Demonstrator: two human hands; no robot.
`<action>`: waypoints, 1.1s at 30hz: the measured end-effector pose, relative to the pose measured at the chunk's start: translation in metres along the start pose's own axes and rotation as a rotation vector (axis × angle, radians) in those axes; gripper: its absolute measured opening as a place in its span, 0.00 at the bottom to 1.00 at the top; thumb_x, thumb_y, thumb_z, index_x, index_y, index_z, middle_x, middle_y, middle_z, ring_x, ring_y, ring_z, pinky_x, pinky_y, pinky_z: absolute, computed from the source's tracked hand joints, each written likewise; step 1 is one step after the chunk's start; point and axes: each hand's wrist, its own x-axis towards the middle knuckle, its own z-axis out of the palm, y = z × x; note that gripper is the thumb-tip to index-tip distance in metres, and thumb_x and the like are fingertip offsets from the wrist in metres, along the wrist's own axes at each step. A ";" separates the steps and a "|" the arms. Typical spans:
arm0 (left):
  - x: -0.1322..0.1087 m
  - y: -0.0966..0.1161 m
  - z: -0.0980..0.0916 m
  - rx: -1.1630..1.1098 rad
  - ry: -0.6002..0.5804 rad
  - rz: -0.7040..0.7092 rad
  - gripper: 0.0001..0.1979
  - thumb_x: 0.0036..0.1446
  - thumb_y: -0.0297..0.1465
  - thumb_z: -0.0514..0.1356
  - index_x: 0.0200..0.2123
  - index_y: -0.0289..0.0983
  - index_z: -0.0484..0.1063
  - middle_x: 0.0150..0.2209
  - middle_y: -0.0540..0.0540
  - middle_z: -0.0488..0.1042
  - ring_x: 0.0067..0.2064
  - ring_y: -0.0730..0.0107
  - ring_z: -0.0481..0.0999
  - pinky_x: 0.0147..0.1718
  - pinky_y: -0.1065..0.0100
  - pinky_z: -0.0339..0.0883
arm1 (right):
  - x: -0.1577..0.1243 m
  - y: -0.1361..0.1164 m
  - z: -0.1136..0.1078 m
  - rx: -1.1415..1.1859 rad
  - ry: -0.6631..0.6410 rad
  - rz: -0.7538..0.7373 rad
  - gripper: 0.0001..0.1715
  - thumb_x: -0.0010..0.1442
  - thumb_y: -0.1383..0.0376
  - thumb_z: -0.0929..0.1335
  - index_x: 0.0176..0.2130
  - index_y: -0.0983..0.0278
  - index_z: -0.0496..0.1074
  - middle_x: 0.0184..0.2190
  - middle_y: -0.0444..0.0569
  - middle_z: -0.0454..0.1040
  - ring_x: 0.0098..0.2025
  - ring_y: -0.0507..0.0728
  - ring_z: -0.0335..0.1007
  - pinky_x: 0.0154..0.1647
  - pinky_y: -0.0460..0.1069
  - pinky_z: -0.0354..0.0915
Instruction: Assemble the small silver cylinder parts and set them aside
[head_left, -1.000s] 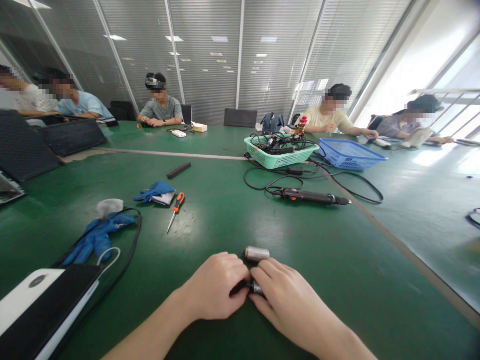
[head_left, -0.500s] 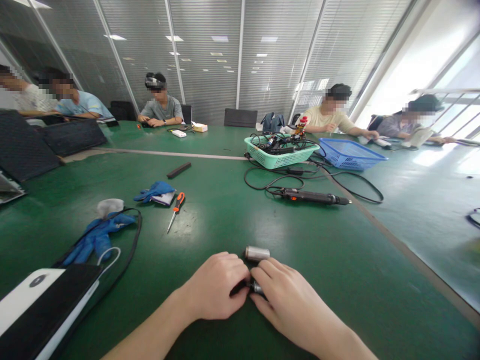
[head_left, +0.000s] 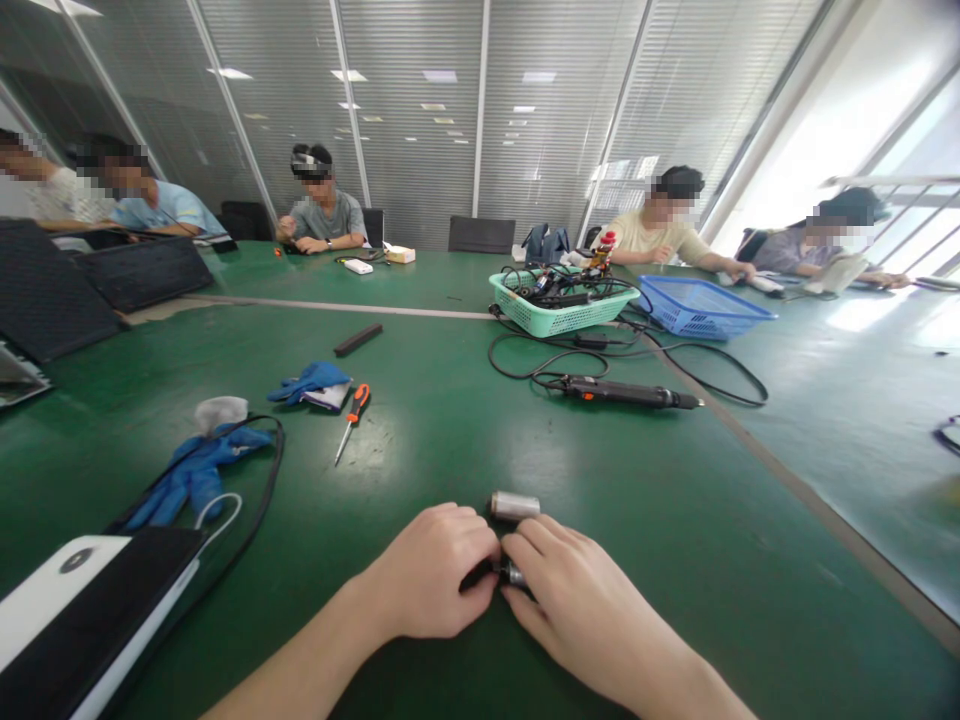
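Observation:
My left hand (head_left: 431, 570) and my right hand (head_left: 574, 600) meet at the near edge of the green table (head_left: 465, 440). Together they grip a small dark part with a metal end (head_left: 511, 574), mostly hidden by my fingers. A short silver metal cylinder (head_left: 514, 505) lies on the table just beyond my fingertips, untouched.
An orange-handled screwdriver (head_left: 350, 420) and blue gloves (head_left: 196, 470) lie to the left, by a black cable and a black-and-white device (head_left: 82, 610). An electric screwdriver (head_left: 626, 395) with cord, a green basket (head_left: 559, 305) and a blue basket (head_left: 701, 307) sit farther back. Several people sit around the table.

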 end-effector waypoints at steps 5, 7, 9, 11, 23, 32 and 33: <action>0.000 0.000 0.000 0.007 -0.005 -0.002 0.04 0.57 0.27 0.61 0.33 0.39 0.67 0.33 0.50 0.73 0.36 0.65 0.70 0.36 0.62 0.60 | 0.000 -0.001 -0.001 -0.018 0.020 -0.011 0.06 0.63 0.72 0.68 0.39 0.62 0.70 0.40 0.47 0.72 0.43 0.62 0.69 0.43 0.55 0.62; 0.000 0.000 -0.001 0.003 -0.003 0.000 0.04 0.57 0.27 0.61 0.33 0.39 0.67 0.33 0.50 0.73 0.36 0.65 0.70 0.36 0.62 0.60 | 0.000 -0.001 -0.001 -0.021 0.026 -0.014 0.06 0.63 0.72 0.68 0.39 0.62 0.70 0.39 0.47 0.72 0.43 0.62 0.69 0.43 0.55 0.62; 0.000 0.000 -0.001 0.001 0.001 0.003 0.04 0.57 0.27 0.61 0.34 0.39 0.67 0.33 0.50 0.73 0.36 0.65 0.70 0.36 0.62 0.60 | -0.001 -0.001 -0.001 -0.020 0.032 -0.015 0.06 0.63 0.72 0.68 0.40 0.62 0.70 0.39 0.47 0.72 0.43 0.62 0.69 0.43 0.55 0.62; 0.000 0.000 -0.001 0.003 0.006 0.001 0.03 0.57 0.27 0.61 0.34 0.39 0.68 0.33 0.50 0.73 0.35 0.65 0.70 0.36 0.62 0.60 | -0.001 -0.001 -0.001 -0.018 0.028 -0.017 0.05 0.64 0.72 0.68 0.40 0.62 0.70 0.40 0.48 0.72 0.43 0.62 0.69 0.43 0.55 0.62; 0.000 0.000 -0.001 -0.001 0.006 0.000 0.04 0.57 0.27 0.61 0.34 0.39 0.68 0.33 0.50 0.74 0.36 0.65 0.71 0.35 0.62 0.60 | 0.000 0.000 0.002 -0.013 0.044 -0.016 0.06 0.63 0.72 0.69 0.40 0.62 0.70 0.40 0.48 0.72 0.44 0.61 0.69 0.43 0.55 0.62; 0.000 0.001 -0.002 -0.007 0.007 -0.002 0.03 0.57 0.27 0.61 0.34 0.38 0.69 0.33 0.49 0.74 0.36 0.64 0.71 0.35 0.63 0.61 | -0.001 0.001 0.003 -0.013 0.054 -0.017 0.06 0.63 0.72 0.68 0.39 0.62 0.69 0.40 0.47 0.71 0.44 0.61 0.69 0.43 0.55 0.62; 0.000 0.001 -0.002 -0.009 0.006 -0.002 0.03 0.57 0.27 0.61 0.34 0.38 0.68 0.33 0.49 0.74 0.36 0.64 0.71 0.35 0.63 0.61 | -0.001 0.001 0.003 -0.012 0.059 -0.019 0.06 0.63 0.72 0.68 0.39 0.62 0.69 0.39 0.47 0.71 0.44 0.61 0.69 0.43 0.55 0.62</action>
